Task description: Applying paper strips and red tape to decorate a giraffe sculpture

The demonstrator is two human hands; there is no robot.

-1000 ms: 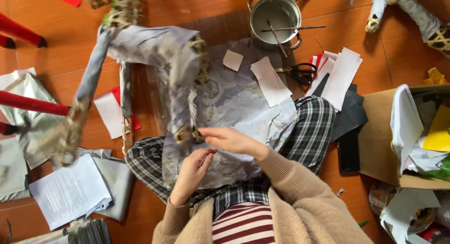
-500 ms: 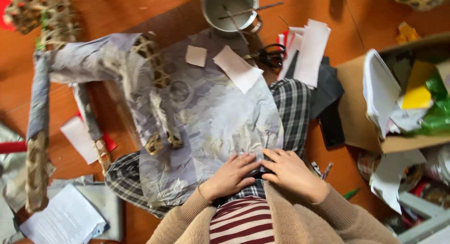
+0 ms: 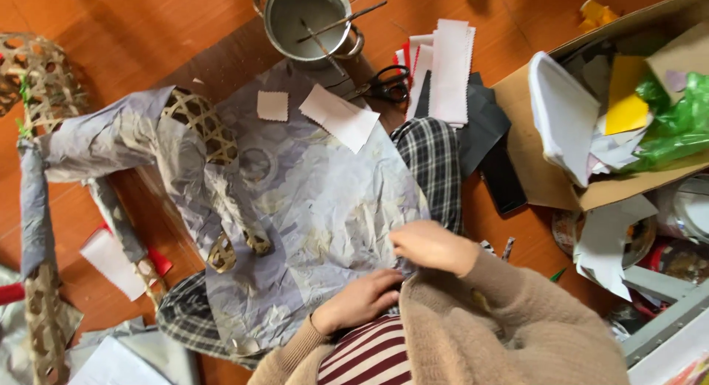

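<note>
My left hand (image 3: 363, 300) sits low centre of the frame, fingers curled onto the bottom edge of the grey crinkled paper sheet (image 3: 325, 208) — pinching it, as far as I can tell. My right hand (image 3: 430, 246) is just up and to the right of it, knuckles bent, gripping the same sheet's lower right edge. Both hands touch the paper & sit close together, nearly touching each other.

The sheet covers my lap, spread over the plaid trousers (image 3: 432, 156). Its long axis runs diagonally, from my hands at lower centre up toward the upper left of the frame, where it wraps onto a woven bamboo frame (image 3: 196, 123). So the bulk of it lies above & left of both hands. More paper-wrapped bamboo limbs (image 3: 35, 208) run down the left edge.

2 small white paper pieces (image 3: 340, 117) lie on the sheet's top part. Above them, top centre, a metal pot (image 3: 306, 19) w/ a brush in it; black scissors (image 3: 384, 83) just right of that, then white pinked-edge strips (image 3: 449, 71). A cardboard box (image 3: 546, 163) of paper scraps fills the right side. All on an orange-brown wood floor (image 3: 133, 38).
</note>
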